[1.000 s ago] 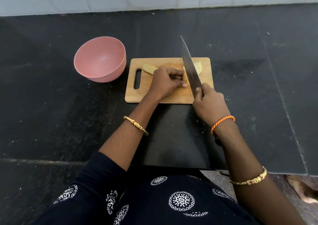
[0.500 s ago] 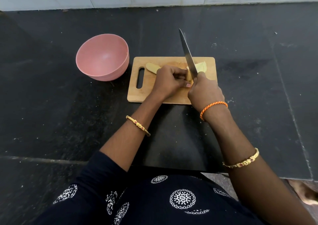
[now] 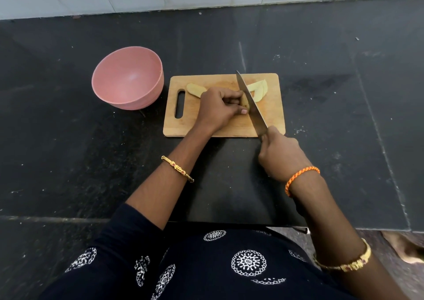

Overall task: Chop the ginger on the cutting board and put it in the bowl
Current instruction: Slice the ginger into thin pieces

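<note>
Dark stone surface (image 3: 68,162) carries our cutting board (image 3: 273,116), where our left hand (image 3: 218,109) curls on the ginger (image 3: 245,102) mid-board and our right hand (image 3: 280,155) grips the knife (image 3: 251,106); we should keep fingertips tucked back, slices (image 3: 260,88) thin, bowl (image 3: 128,79) waiting left of the board.

One pink bowl (image 3: 127,78), one cutting board (image 3: 220,125), one knife (image 3: 251,103), two hands, three bangles.

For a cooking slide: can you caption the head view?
Left hand steadies ginger on the cutting board while the right hand slices with a knife; pink bowl waits.
</note>
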